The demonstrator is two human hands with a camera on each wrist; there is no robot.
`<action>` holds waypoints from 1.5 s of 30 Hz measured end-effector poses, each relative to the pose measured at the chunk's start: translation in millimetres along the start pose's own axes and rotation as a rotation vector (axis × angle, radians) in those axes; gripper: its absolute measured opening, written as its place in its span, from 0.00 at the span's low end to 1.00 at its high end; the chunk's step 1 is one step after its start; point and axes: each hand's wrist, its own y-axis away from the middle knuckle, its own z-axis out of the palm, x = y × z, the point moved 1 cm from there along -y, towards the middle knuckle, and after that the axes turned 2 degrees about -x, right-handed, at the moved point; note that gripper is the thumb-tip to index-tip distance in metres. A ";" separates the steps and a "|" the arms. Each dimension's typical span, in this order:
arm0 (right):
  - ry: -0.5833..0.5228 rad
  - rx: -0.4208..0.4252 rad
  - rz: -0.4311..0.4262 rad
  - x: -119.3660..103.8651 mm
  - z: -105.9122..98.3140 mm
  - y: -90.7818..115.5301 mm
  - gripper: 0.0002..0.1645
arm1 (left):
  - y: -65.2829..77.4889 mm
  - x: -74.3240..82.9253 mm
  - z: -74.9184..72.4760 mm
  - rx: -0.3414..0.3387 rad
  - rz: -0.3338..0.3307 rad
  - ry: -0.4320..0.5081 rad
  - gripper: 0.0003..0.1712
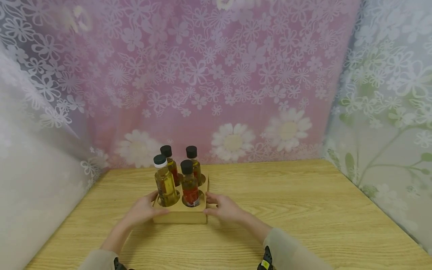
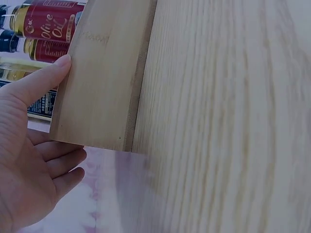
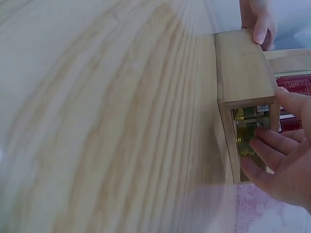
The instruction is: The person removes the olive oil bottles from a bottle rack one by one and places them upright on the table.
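Note:
A wooden bottle rack (image 1: 180,217) sits on the table, with several bottles upright in its round holes. At front left is a yellow oil bottle (image 1: 165,184) with a dark cap and white collar; beside it stands a red-labelled bottle (image 1: 190,194) with a black cap. Red labels in the left wrist view read "Olive Oil" (image 2: 51,22). My left hand (image 1: 143,210) grips the rack's left end, thumb on the front board's top edge. At the open right end, my right hand (image 3: 286,150) holds the rack, thumb at the upper corner and fingers at the opening.
The rack stands on a light wood-grain table (image 1: 287,202). A pink flowered cloth (image 1: 216,82) hangs behind it, and pale flowered cloths hang at the left (image 1: 44,161) and right (image 1: 388,112). Both forearms wear sleeves and dark wrist straps.

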 end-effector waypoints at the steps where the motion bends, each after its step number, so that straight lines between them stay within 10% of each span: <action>1: 0.000 -0.001 0.001 1.4 -2.4 1.5 0.40 | -1.4 1.9 2.1 0.002 0.003 0.004 0.55; 34: -0.098 -0.056 -0.052 46.6 -69.0 51.0 0.41 | -24.0 58.7 72.2 0.101 -0.029 0.140 0.59; 45: -0.009 0.120 0.004 42.9 -78.7 42.5 0.38 | -25.4 57.5 75.8 0.081 -0.052 0.250 0.60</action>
